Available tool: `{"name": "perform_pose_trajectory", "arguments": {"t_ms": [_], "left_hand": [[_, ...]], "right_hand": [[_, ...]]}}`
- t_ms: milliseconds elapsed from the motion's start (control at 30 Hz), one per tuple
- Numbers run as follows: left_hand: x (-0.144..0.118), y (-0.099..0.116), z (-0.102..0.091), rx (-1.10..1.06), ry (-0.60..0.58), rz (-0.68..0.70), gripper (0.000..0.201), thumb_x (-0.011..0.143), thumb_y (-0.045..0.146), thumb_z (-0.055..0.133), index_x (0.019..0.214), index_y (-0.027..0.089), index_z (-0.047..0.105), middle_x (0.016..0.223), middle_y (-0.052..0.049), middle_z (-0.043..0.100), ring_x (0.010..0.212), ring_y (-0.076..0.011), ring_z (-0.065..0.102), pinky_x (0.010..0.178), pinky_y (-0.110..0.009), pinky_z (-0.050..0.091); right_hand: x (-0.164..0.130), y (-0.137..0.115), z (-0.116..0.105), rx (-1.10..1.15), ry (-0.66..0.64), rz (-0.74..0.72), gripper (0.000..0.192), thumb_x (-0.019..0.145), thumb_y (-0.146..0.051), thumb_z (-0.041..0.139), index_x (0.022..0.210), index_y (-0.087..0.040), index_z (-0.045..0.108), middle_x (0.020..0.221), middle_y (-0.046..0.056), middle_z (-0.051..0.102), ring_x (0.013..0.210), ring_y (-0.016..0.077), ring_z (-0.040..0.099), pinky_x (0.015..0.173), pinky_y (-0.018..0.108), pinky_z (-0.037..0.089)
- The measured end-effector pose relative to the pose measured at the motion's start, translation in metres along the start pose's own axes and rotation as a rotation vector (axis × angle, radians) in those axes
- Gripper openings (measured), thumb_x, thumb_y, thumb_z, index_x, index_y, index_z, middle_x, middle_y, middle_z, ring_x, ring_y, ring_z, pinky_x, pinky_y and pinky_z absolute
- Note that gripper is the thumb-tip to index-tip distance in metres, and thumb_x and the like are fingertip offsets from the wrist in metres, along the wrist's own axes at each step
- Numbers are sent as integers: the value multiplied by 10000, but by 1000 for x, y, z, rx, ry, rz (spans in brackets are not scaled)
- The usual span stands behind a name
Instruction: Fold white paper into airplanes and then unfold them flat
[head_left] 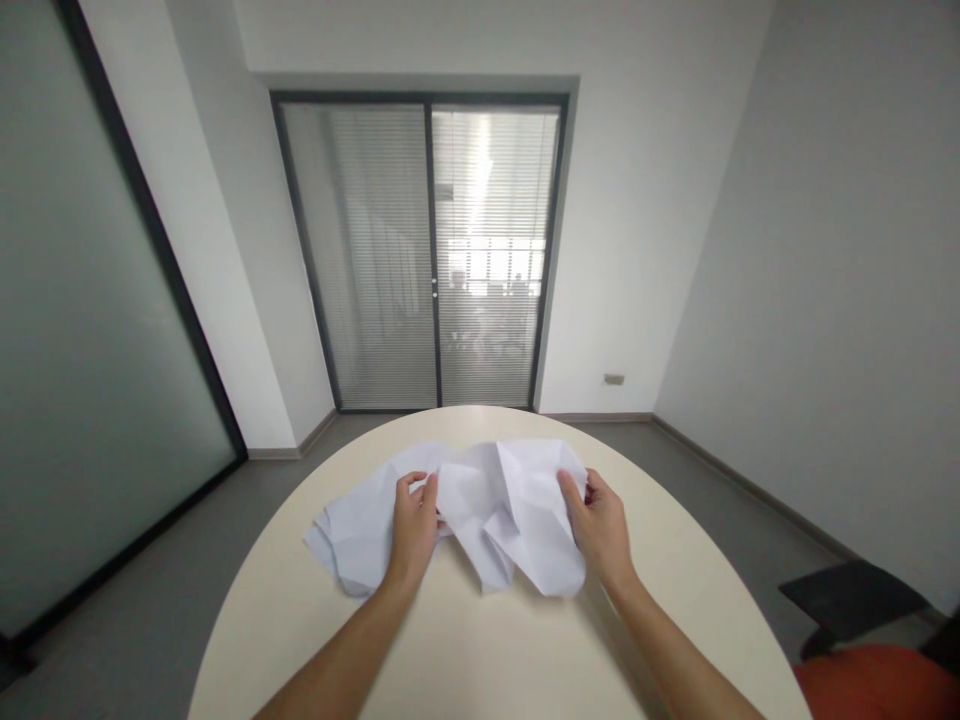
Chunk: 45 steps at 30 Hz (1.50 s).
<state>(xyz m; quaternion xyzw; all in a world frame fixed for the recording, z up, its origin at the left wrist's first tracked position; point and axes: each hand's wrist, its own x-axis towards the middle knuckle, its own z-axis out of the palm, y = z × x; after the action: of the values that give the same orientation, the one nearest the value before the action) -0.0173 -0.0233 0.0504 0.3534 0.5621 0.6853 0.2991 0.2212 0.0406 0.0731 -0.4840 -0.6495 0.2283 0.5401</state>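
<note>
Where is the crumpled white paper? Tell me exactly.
In the head view, the crumpled white paper lies mid-table on the round table, pinched between left hand and right hand.

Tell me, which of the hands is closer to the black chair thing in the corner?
Right. The right hand grips the crumpled paper's right edge, on the side toward the black chair. The left hand grips the paper further left, away from it.

hands (506,525): both gripping crumpled paper (517,500) | round table (465,650)
</note>
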Motion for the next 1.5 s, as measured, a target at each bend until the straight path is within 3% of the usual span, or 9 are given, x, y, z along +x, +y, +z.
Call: {"name": "perform_pose_trajectory", "arguments": {"t_ms": [67, 200, 333, 433, 733, 1100, 1300, 1400, 1500], "left_hand": [[-13, -2, 9, -18, -66, -29, 505, 826, 559, 567, 1153, 194, 445, 831, -49, 686, 711, -208, 671, 596, -309, 528], [-36, -7, 21, -32, -180, 207, 407, 868, 450, 587, 1175, 185, 537, 1150, -125, 657, 1114, -240, 603, 952, -368, 470], [-37, -17, 23, 67, -261, 111, 385, 871, 504, 552, 981, 146, 641, 982, -119, 706, 967, -266, 645, 858, -354, 489], [-28, -21, 18, 143, -174, 101, 414, 876, 538, 519, 867, 143, 645, 833, -91, 704, 821, -251, 642, 748, -321, 486], [-8, -1, 2, 323, 42, 288, 330, 898, 488, 464, 752, 204, 545, 728, -34, 619, 729, -217, 575, 692, -295, 418], [16, 19, -26, 657, 79, 393, 332, 931, 437, 429, 690, 221, 502, 569, 28, 496, 564, -163, 459, 596, -263, 313], [36, 14, -36, 498, 19, 347, 317, 873, 441, 468, 700, 196, 567, 665, -33, 621, 649, -211, 561, 625, -293, 401], [42, 13, -49, 496, 53, 347, 246, 853, 399, 509, 830, 182, 624, 825, -76, 688, 781, -246, 627, 729, -330, 462], [42, 11, -67, 547, 92, 320, 302, 874, 342, 512, 1121, 186, 584, 1077, -101, 683, 965, -250, 643, 865, -355, 477]], "right_hand": [[0, 0, 0, 24, 40, 13, 492, 859, -607, 498, 893, -140, 649, 732, 40, 661, 620, 165, 531, 544, 251, 393], [1, 3, 3, 171, 58, 118, 531, 831, -640, 521, 937, -133, 636, 731, 52, 673, 610, 181, 569, 511, 251, 419], [2, 8, 6, 296, 23, 193, 547, 803, -639, 563, 985, -128, 637, 761, 70, 696, 598, 186, 594, 497, 254, 444], [3, 11, 7, 294, 18, 198, 559, 798, -645, 565, 999, -128, 641, 786, 80, 710, 580, 181, 593, 483, 253, 444], [6, 11, 4, 267, -32, 198, 611, 768, -660, 596, 1027, -109, 636, 724, 79, 710, 564, 194, 604, 441, 248, 423], [18, 23, -6, 344, -123, 294, 525, 711, -607, 679, 975, -159, 606, 663, 51, 703, 482, 185, 595, 407, 255, 417], [13, 26, 13, 474, -387, 301, 452, 778, -526, 634, 1058, -171, 625, 906, 102, 740, 730, 237, 695, 650, 350, 560], [24, 27, 30, 323, -311, 242, 452, 784, -522, 609, 1017, -136, 637, 935, 124, 734, 775, 253, 690, 638, 344, 548], [53, 23, 49, 127, -291, 97, 409, 785, -481, 611, 1002, -135, 644, 930, 110, 727, 796, 240, 680, 661, 318, 530]]}}
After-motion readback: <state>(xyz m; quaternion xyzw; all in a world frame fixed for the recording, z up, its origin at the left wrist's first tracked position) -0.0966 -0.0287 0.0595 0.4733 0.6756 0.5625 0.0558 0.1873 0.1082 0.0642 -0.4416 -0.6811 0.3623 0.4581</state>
